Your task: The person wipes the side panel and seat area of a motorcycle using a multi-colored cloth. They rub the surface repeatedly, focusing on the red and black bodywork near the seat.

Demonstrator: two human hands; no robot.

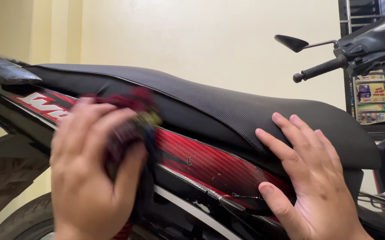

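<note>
listing what we see: left hand (88, 171), blurred, fingers closed around a dark red cloth (128, 129), pressed against the red side panel (210, 162) of a motorbike, near left. right hand (308, 175), open and flat, holding nothing, fingers on the black seat (228, 104), thumb on the panel's right end. far right we note a handlebar grip (321, 70) and mirror (291, 42); a tyre (21, 220) shows lower left.

Open red side panel (210, 164) lies between the two hands at frame centre. The black seat (228, 106) overhangs it above. At upper right, the handlebar grip (319, 70) and mirror (291, 42) jut into the space over the seat.
</note>
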